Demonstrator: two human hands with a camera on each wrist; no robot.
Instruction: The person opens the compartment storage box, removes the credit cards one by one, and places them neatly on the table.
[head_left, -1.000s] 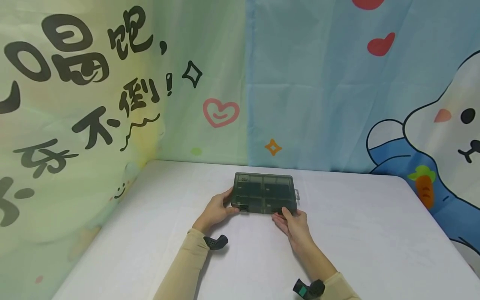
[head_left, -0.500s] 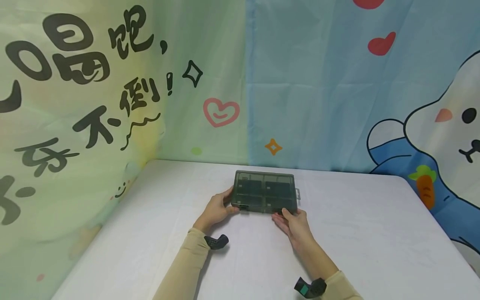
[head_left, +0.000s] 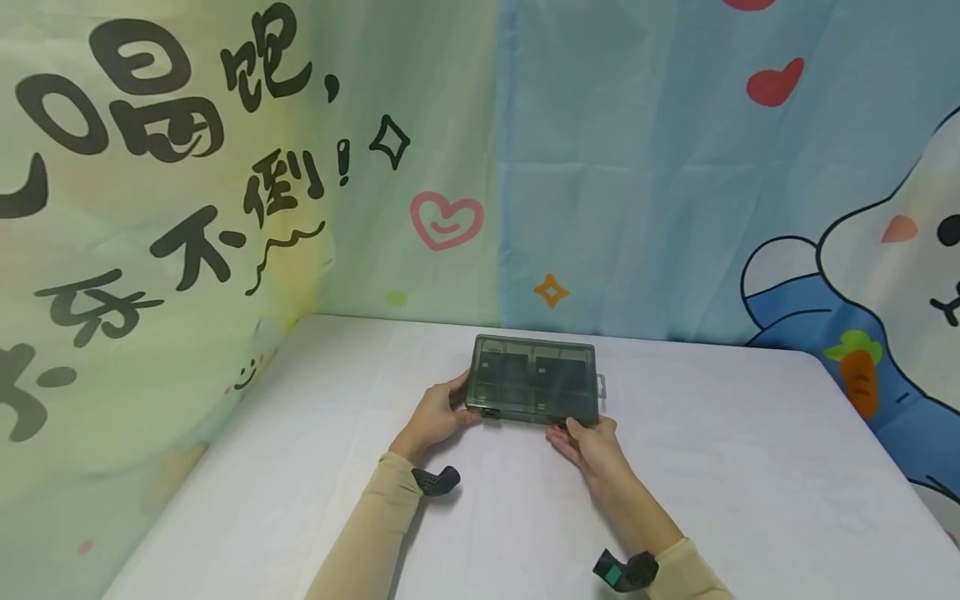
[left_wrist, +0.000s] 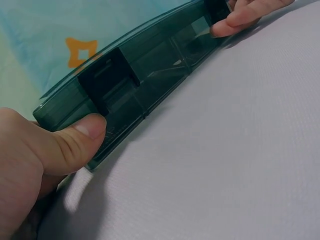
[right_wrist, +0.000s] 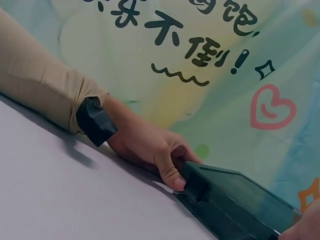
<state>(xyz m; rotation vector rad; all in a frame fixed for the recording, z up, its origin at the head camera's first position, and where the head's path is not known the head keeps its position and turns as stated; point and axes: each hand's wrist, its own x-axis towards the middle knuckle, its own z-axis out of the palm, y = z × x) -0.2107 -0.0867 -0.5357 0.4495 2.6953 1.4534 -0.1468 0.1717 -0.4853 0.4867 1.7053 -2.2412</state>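
Barely a shift here: the dark green, see-through rectangular plastic box (head_left: 532,379) seems to tip its lid slightly more toward the head camera, so the work remains a two-handed hold, lid closed. The left hand (head_left: 435,417) grips its left end; the right hand (head_left: 596,450) pinches the near right corner, over the white table (head_left: 495,517). Long axis runs left to right, dark latch (left_wrist: 107,80) facing the person.

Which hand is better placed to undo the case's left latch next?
The left hand, probably: its thumb rests on the case close beside that latch, while the right hand holds the opposite end.
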